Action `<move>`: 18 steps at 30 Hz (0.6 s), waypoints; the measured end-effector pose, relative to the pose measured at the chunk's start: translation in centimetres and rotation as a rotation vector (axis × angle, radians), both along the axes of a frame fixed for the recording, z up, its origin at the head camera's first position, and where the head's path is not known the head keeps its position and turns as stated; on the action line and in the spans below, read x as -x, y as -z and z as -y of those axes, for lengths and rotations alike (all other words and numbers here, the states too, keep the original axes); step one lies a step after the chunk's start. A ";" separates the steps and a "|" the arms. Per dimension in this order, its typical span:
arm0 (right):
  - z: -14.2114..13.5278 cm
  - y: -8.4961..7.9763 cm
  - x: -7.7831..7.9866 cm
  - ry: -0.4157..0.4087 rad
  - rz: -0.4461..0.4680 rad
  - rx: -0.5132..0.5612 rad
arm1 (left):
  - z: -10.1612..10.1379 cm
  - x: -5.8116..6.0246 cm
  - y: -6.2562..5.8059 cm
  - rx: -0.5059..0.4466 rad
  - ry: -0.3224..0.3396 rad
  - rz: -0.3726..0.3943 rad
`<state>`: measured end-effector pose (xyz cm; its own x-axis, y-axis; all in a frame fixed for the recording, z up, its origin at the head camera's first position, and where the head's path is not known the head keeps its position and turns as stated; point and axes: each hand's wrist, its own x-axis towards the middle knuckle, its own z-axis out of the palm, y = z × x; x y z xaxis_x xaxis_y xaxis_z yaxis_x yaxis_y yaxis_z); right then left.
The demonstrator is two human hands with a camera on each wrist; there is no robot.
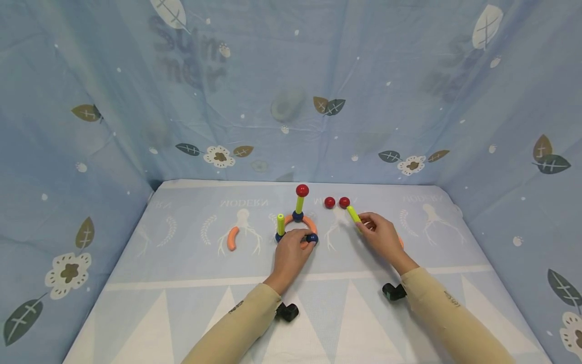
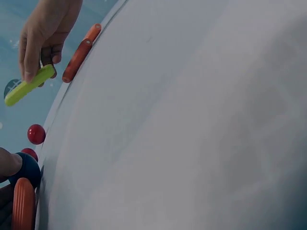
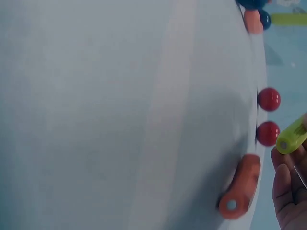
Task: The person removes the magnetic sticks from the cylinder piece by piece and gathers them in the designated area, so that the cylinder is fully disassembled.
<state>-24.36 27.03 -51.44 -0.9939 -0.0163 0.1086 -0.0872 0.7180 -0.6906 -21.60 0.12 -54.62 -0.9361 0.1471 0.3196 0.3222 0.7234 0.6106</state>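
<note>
My left hand (image 1: 291, 253) pinches a dark blue ball (image 1: 311, 237) at the near right of a small ring of orange curved pieces (image 1: 310, 222). Another blue ball (image 1: 297, 216) at the ring's back carries an upright yellow-green rod (image 1: 299, 205) topped by a red ball (image 1: 302, 190). A second upright rod (image 1: 280, 225) with a bare top stands on the left ball, which the left hand partly hides. Between thumb and fingers, my right hand (image 1: 379, 235) holds a loose yellow-green rod (image 1: 353, 214), tilted above the table; its far tip overlaps the area beside a red ball (image 1: 344, 202).
Beside that red ball sits another one (image 1: 329, 202). A loose orange curved piece (image 1: 233, 238) lies left of the ring. More orange pieces (image 2: 76, 61) lie at the right, mostly hidden by the right hand in the head view. Patterned blue cloth walls (image 1: 291, 101) surround the table.
</note>
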 end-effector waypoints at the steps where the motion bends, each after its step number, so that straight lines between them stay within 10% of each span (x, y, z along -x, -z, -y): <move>1: -0.3 -0.1 0.1 0.005 0.010 -0.003 | 0.0 0.0 0.0 -0.002 -0.001 -0.002; 18: -2.2 0.1 2.7 0.000 0.091 -0.159 | 0.0 0.0 0.2 -0.021 0.003 -0.023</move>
<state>-27.02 29.25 -51.55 -0.9995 -0.0266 0.0142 -0.0299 0.8188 -0.5734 -21.60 0.13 -54.84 -0.9281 0.1428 0.3437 0.3382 0.7094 0.6183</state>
